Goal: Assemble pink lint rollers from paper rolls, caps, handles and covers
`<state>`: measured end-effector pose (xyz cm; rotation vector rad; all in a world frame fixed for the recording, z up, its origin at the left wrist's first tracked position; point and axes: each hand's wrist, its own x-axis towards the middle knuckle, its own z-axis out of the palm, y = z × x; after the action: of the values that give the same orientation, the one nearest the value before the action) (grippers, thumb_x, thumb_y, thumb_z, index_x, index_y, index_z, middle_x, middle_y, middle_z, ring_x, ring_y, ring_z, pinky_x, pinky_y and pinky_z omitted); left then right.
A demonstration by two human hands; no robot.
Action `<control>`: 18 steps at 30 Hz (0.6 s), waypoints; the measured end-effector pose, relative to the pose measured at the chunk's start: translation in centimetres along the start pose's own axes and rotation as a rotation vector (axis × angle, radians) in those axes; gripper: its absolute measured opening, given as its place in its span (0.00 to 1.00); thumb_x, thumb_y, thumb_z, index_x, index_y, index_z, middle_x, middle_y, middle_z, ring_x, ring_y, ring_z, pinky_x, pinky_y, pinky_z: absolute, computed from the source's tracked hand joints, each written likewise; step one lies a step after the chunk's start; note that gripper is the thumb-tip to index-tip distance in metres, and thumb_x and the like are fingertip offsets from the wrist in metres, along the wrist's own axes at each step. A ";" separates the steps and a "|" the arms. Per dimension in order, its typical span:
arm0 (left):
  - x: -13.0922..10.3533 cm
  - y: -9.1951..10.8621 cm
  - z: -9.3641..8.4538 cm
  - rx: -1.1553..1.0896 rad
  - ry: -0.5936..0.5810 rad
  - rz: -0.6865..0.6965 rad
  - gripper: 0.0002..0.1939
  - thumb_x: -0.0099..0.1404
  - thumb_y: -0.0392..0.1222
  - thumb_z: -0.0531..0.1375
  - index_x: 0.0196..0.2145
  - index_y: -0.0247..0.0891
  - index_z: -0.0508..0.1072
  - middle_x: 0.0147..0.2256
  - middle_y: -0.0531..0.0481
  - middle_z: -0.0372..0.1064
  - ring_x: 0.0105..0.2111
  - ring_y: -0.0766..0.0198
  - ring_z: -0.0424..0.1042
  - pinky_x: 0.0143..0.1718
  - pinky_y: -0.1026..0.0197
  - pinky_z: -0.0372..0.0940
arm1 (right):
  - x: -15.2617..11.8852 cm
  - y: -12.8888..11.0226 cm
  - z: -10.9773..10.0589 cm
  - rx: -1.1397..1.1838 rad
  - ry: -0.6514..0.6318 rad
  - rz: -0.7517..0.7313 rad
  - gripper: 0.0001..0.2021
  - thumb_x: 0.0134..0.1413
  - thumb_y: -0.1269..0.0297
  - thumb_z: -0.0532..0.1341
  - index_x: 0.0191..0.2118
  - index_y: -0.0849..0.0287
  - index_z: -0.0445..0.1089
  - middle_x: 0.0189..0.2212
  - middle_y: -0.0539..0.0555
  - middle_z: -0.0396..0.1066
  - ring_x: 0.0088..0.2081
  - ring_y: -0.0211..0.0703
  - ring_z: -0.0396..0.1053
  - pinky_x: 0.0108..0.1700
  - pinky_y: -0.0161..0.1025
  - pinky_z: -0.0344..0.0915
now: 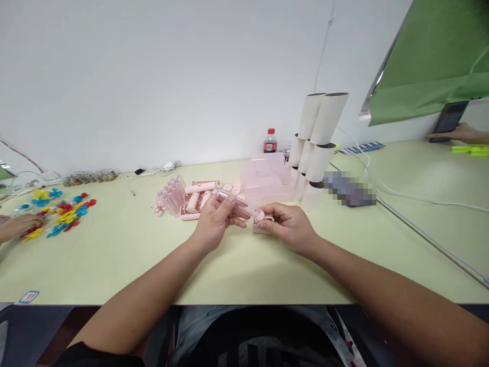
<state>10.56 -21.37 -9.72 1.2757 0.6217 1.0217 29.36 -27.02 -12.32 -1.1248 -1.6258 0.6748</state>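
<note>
My left hand (217,214) is closed around a clear pinkish tube (246,206) that slants down to the right. At the tube's lower right end, my right hand (288,227) pinches a small pale pink piece (268,218), touching or very near the tube; which of these I cannot tell. Below the right fingers is another pale pink part (260,228), partly hidden. Behind my left hand lie pink plastic casings (191,210) and a bundle of similar clear tubes (172,196). Round pink discs (232,188) rest beside the casings.
A translucent pink box (265,186) stands behind my hands, near stacked white cardboard tubes (319,137) and a cola bottle (270,141). Colourful plastic pieces (66,214) and another person's hand (21,227) are at left. Cables (420,227) cross the right side, where another hand (464,133) touches a phone (451,120).
</note>
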 end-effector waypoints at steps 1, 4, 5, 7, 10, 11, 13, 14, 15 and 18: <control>-0.1 -0.3 -0.2 0.002 0.003 0.007 0.21 0.57 0.57 0.66 0.34 0.37 0.66 0.27 0.49 0.74 0.29 0.60 0.77 0.25 0.62 0.71 | 0.0 -0.1 0.0 -0.004 -0.005 0.009 0.15 0.52 0.53 0.65 0.41 0.58 0.76 0.29 0.52 0.76 0.27 0.41 0.70 0.29 0.35 0.66; -0.1 -1.1 -0.9 0.017 0.020 0.041 0.20 0.55 0.54 0.67 0.31 0.38 0.65 0.24 0.52 0.72 0.24 0.64 0.74 0.21 0.65 0.67 | 0.0 -0.3 -0.1 -0.024 -0.022 0.010 0.14 0.54 0.55 0.64 0.42 0.58 0.75 0.30 0.52 0.76 0.28 0.41 0.70 0.30 0.35 0.66; -0.1 -1.4 -1.1 0.025 0.024 0.054 0.20 0.55 0.53 0.67 0.30 0.38 0.64 0.23 0.53 0.71 0.22 0.65 0.72 0.20 0.65 0.65 | 0.0 -0.4 -0.1 -0.044 -0.028 -0.004 0.14 0.55 0.56 0.64 0.43 0.58 0.75 0.31 0.53 0.76 0.30 0.41 0.71 0.31 0.35 0.67; 0.1 -1.9 -1.6 0.047 0.023 0.079 0.20 0.55 0.53 0.67 0.27 0.39 0.61 0.20 0.56 0.68 0.19 0.68 0.69 0.18 0.66 0.61 | 0.0 -0.6 -0.2 -0.103 -0.042 -0.048 0.13 0.55 0.59 0.63 0.44 0.57 0.75 0.34 0.53 0.76 0.32 0.41 0.72 0.33 0.35 0.67; 0.2 -2.5 -2.0 0.079 0.015 0.093 0.19 0.55 0.54 0.65 0.26 0.39 0.63 0.18 0.58 0.64 0.15 0.70 0.64 0.16 0.67 0.57 | -0.1 -0.8 -0.4 -0.185 -0.057 -0.080 0.12 0.56 0.60 0.64 0.45 0.56 0.75 0.36 0.53 0.76 0.33 0.41 0.72 0.34 0.35 0.68; 0.1 -2.6 -2.0 0.081 0.010 0.089 0.17 0.55 0.54 0.65 0.28 0.38 0.66 0.18 0.58 0.64 0.15 0.71 0.63 0.15 0.67 0.56 | -0.1 -0.8 -0.4 -0.204 -0.062 -0.071 0.12 0.56 0.61 0.64 0.45 0.56 0.75 0.36 0.53 0.76 0.32 0.40 0.72 0.34 0.35 0.68; 0.0 -2.6 -2.0 0.082 -0.017 0.069 0.16 0.56 0.53 0.65 0.33 0.38 0.70 0.18 0.58 0.64 0.13 0.72 0.60 0.13 0.68 0.53 | -0.2 -0.7 -0.5 -0.238 -0.072 -0.049 0.11 0.56 0.61 0.63 0.44 0.56 0.74 0.35 0.52 0.77 0.31 0.40 0.73 0.33 0.35 0.68; -0.1 -2.5 -2.0 0.083 -0.032 0.060 0.16 0.56 0.52 0.65 0.35 0.37 0.72 0.17 0.58 0.63 0.13 0.72 0.59 0.13 0.68 0.52 | -0.3 -0.6 -0.5 -0.254 -0.076 -0.047 0.10 0.56 0.62 0.63 0.44 0.56 0.73 0.34 0.51 0.77 0.30 0.40 0.73 0.33 0.35 0.68; -0.1 -2.5 -1.9 0.083 -0.041 0.052 0.16 0.57 0.52 0.65 0.35 0.37 0.73 0.17 0.58 0.63 0.12 0.72 0.58 0.13 0.68 0.51 | -0.3 -0.5 -0.5 -0.269 -0.076 -0.052 0.10 0.56 0.62 0.64 0.44 0.56 0.73 0.34 0.51 0.78 0.30 0.40 0.73 0.33 0.34 0.68; -0.3 -2.3 -1.7 0.058 -0.032 0.021 0.16 0.56 0.52 0.65 0.34 0.36 0.73 0.15 0.58 0.63 0.11 0.73 0.56 0.12 0.68 0.48 | -0.3 -0.4 -0.5 -0.328 -0.048 -0.121 0.09 0.56 0.63 0.64 0.43 0.57 0.73 0.34 0.51 0.78 0.30 0.40 0.74 0.32 0.34 0.67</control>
<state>9.61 -20.77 -12.37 1.3494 0.6183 1.0046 29.70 -27.54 -11.98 -1.2363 -1.8760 0.3665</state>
